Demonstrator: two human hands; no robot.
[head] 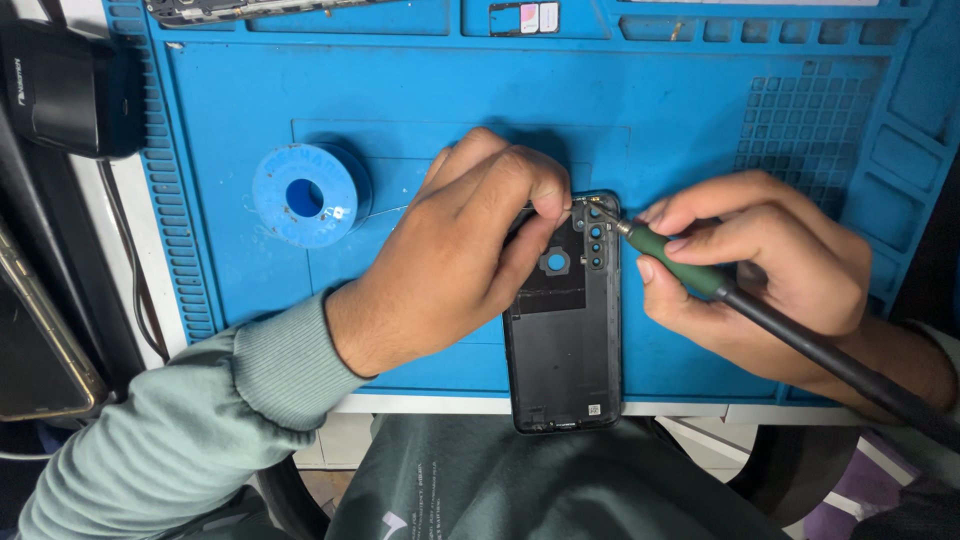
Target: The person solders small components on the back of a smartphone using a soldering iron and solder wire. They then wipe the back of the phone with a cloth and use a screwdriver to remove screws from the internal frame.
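Observation:
A black phone back cover (565, 340) lies inside-up on the blue work mat (420, 90), its lower end over the table edge. My left hand (470, 245) rests on its upper left part, fingers pinched at the top edge near the camera holes. My right hand (760, 265) holds a soldering iron (700, 275) with a green grip and black handle like a pen. The iron's tip touches the cover's top right corner.
A blue solder spool (305, 195) sits on the mat to the left. A black box (70, 90) stands at the far left, a phone (35, 340) lies beside the mat. Small parts (525, 18) rest in the mat's top trays.

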